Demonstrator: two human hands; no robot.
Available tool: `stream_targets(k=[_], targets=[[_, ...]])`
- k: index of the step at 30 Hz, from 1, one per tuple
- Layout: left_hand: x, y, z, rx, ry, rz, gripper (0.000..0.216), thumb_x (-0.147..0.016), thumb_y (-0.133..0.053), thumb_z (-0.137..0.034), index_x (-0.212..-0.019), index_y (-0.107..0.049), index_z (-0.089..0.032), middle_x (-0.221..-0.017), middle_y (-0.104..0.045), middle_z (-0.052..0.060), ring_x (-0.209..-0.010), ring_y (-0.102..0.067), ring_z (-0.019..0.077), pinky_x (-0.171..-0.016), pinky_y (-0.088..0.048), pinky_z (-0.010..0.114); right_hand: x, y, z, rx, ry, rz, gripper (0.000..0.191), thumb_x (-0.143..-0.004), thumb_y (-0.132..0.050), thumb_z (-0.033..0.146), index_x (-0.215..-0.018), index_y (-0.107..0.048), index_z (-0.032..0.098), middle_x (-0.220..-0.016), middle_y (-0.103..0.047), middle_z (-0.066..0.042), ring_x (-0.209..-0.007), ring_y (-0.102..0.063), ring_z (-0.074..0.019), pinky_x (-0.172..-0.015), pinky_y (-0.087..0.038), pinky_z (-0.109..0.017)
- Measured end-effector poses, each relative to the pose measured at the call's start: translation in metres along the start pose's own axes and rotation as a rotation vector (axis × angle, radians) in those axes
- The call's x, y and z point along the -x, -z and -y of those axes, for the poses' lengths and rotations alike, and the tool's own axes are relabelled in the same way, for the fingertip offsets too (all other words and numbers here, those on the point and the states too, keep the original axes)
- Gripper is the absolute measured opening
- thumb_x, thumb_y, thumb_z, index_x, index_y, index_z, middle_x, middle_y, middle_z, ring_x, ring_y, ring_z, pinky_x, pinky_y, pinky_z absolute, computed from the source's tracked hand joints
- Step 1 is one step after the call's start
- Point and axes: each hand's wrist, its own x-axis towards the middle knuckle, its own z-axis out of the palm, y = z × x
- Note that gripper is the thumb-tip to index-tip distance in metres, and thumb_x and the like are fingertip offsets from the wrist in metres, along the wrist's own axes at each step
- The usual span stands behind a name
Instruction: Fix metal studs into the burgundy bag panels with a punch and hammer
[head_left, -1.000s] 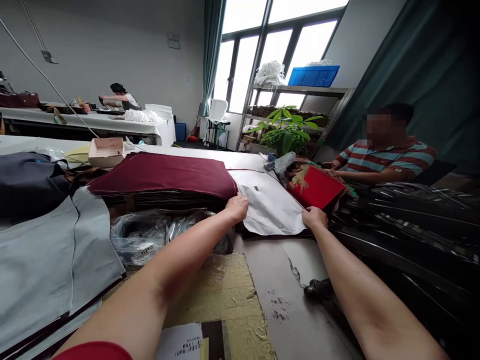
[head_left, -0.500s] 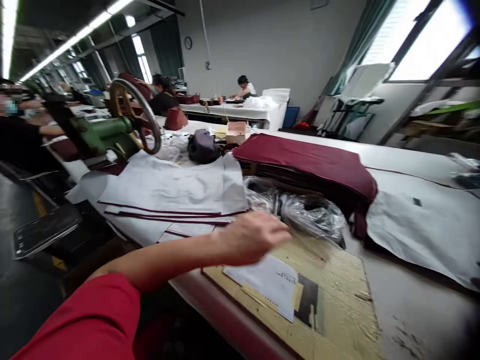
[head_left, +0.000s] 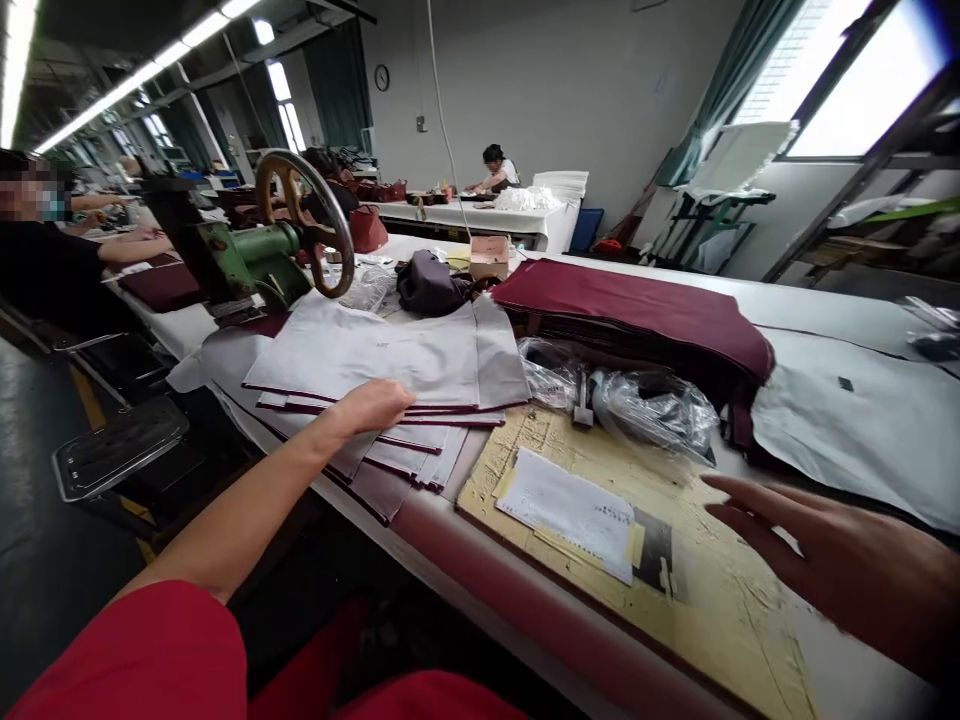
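Note:
My left hand [head_left: 381,404] is closed at the front edge of a pale-backed panel [head_left: 352,350] with a thin maroon edge, its fingertips partly hidden. That panel lies on a fanned-out pile of similar panels [head_left: 405,460]. On the right, my right hand [head_left: 847,545] hovers above the table with its fingers stretched out and nothing in them. Below and left of it lies a yellowish board [head_left: 555,430], with a sheet of paper [head_left: 566,510] taped on it.
A green machine with a handwheel [head_left: 262,240] stands behind the pile. Beyond the board are clear plastic bags [head_left: 660,410], a small metal block [head_left: 583,408] and a stack of maroon panels [head_left: 630,300]. Other people [head_left: 45,250] work at tables on the left and at the back.
My left hand has moved left and back, from above the board to the panel's front edge. My right hand has come into view on the right. The view has shifted slightly.

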Motion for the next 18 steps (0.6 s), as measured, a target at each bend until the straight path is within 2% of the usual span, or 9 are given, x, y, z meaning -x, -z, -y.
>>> stream_targets(k=[2,4,8,11,13,15,16,18], targets=[[0.001,-0.005,0.003,0.004,-0.027,-0.018,0.027,-0.088,-0.052,-0.013,-0.103,-0.074,-0.018,-0.096,-0.076,0.013,-0.09,-0.072,0.0269,-0.084,-0.052,0.034,-0.009,0.014,0.021,0.066,0.138,0.129,0.047,-0.095,-0.041,0.068,-0.119,-0.073,0.043,-0.106,-0.078,-0.003,-0.071,-0.072,-0.0274,-0.049,-0.042,-0.036],[0.002,-0.011,0.007,0.011,-0.035,-0.062,0.032,-0.089,-0.047,-0.011,-0.107,-0.073,-0.017,-0.096,-0.076,0.014,-0.086,-0.072,0.0275,-0.082,-0.053,0.036,-0.016,0.027,0.039,0.119,0.17,0.18,0.046,-0.099,-0.04,0.058,-0.121,-0.074,0.037,-0.107,-0.078,-0.004,-0.074,-0.072,-0.0273,-0.054,-0.042,-0.036],[0.004,-0.01,0.022,0.032,0.021,-0.244,0.039,-0.094,-0.042,-0.017,-0.126,-0.065,-0.015,-0.119,-0.073,0.013,-0.103,-0.07,0.0273,-0.092,-0.054,0.039,-0.024,0.039,0.063,0.038,0.11,0.242,0.041,-0.098,-0.048,0.051,-0.123,-0.074,0.03,-0.1,-0.078,-0.004,-0.07,-0.069,-0.0222,-0.06,-0.042,-0.033],[0.016,0.016,0.018,0.042,0.081,-0.431,0.042,-0.101,-0.034,-0.022,-0.135,-0.057,-0.017,-0.129,-0.068,0.009,-0.116,-0.064,0.0234,-0.103,-0.051,0.041,-0.028,0.042,0.071,-0.148,-0.006,0.273,0.043,-0.096,-0.054,0.055,-0.12,-0.076,0.026,-0.086,-0.077,-0.005,-0.07,-0.069,-0.0206,-0.064,-0.047,-0.03],[0.032,0.037,-0.01,0.057,0.04,-0.607,0.038,-0.103,-0.037,-0.023,-0.135,-0.057,-0.02,-0.126,-0.068,0.006,-0.116,-0.063,0.0216,-0.104,-0.051,0.038,-0.03,0.043,0.073,-0.413,-0.143,0.34,0.053,-0.094,-0.056,0.063,-0.123,-0.074,0.023,-0.09,-0.077,-0.007,-0.077,-0.071,-0.0219,-0.067,-0.052,-0.03],[0.055,0.051,-0.062,0.104,-0.146,-0.749,0.037,-0.1,-0.049,-0.02,-0.135,-0.057,-0.023,-0.12,-0.07,0.006,-0.109,-0.065,0.021,-0.097,-0.054,0.034,-0.034,0.043,0.074,-0.779,-0.297,0.461,0.072,-0.093,-0.049,0.076,-0.137,-0.064,0.021,-0.106,-0.076,-0.011,-0.087,-0.073,-0.0244,-0.071,-0.058,-0.033],[0.067,0.053,-0.095,0.163,-0.289,-0.777,0.037,-0.098,-0.054,-0.018,-0.135,-0.058,-0.021,-0.115,-0.07,0.007,-0.1,-0.067,0.02,-0.089,-0.055,0.032,-0.036,0.041,0.075,-0.95,-0.368,0.514,0.081,-0.093,-0.04,0.082,-0.143,-0.058,0.021,-0.112,-0.075,-0.013,-0.091,-0.073,-0.0258,-0.072,-0.06,-0.035],[0.09,0.044,-0.166,0.315,-0.629,-0.693,0.031,-0.096,-0.058,-0.013,-0.127,-0.061,-0.013,-0.103,-0.072,0.01,-0.091,-0.067,0.0204,-0.082,-0.057,0.031,-0.038,0.036,0.077,-1.175,-0.484,0.54,0.096,-0.091,-0.017,0.089,-0.147,-0.054,0.02,-0.116,-0.074,-0.015,-0.094,-0.074,-0.0281,-0.072,-0.061,-0.039]])
